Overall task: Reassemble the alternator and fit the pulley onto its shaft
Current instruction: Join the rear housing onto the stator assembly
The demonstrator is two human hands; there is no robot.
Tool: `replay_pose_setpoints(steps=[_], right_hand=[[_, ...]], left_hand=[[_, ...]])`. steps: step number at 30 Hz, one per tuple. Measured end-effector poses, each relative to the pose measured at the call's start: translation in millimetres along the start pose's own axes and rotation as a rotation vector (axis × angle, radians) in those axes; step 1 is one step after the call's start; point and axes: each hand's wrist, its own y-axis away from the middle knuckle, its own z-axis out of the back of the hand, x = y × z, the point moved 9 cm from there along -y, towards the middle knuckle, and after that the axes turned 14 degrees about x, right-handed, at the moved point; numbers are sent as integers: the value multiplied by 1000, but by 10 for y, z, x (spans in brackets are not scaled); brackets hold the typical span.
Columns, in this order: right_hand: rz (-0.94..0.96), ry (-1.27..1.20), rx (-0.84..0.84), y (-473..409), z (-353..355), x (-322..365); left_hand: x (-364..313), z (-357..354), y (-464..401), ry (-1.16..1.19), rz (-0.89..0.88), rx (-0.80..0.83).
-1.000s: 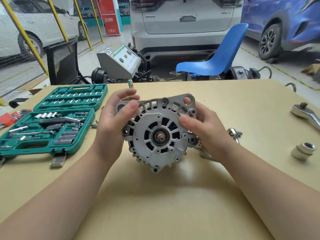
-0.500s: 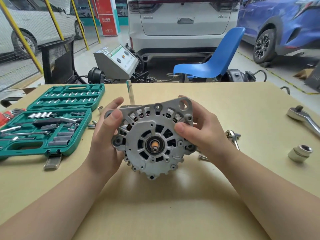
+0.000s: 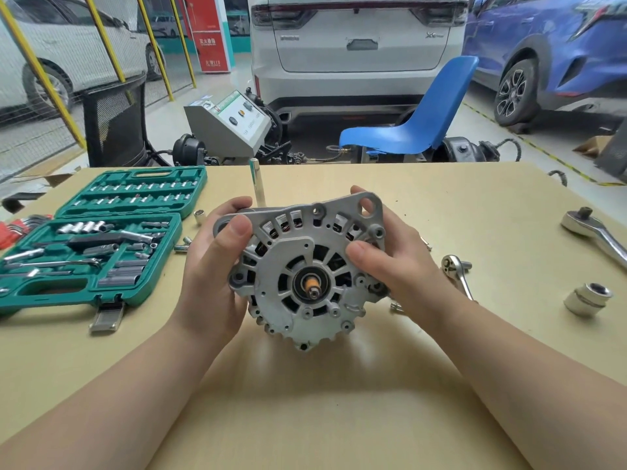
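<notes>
The grey cast-aluminium alternator (image 3: 307,271) is held just above the tan desk (image 3: 339,418), in front of the person, its ribbed end housing turned towards the camera. The left hand (image 3: 213,266) grips its left flank, thumb laid over the upper-left mounting ear and fingers curled behind; the right hand (image 3: 393,262) grips the right flank, thumb pressing the face near the rim and fingers wrapped round the back by the large mounting eye.

The short steel rotor shaft (image 3: 314,289), with an orange sleeve, stands bare at the centre of the housing. The alternator's axis runs along this shaft, pointing towards the viewer and slightly downward; the two mounting ears point up and away.

The step in hand appears to be seating or checking the joined housing halves. No pulley is on the shaft. The next move probably calls for freeing one hand, steadying the body on the desk and bringing the pulley square to the shaft.

Right of the alternator lie a small chrome ratchet (image 3: 456,271), a larger ratchet handle (image 3: 597,234) and a pale cylindrical socket-like part (image 3: 588,298); to its left sits an open green socket-set case (image 3: 101,232).
</notes>
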Motion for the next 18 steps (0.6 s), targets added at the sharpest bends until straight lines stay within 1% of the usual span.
replay_pose_setpoints(steps=[3,6,10,13,18], right_hand=[[-24,22,0,7,-2,-64],[-42,-12,-16,26,-34,-94],[-5,1,-15,11,-92,-33],[-38,10,-34,10,-80,-62],[-73,-70,-70,16,-55,-102]], left_hand=[[-9,-4,-9,18,-3,-5],[-1,22,-10,15,10,-16],[-3,64,-17,-3,26,-60],[-23,49,-20,9,22,-35],[-18,13,-45,24,19,-2]])
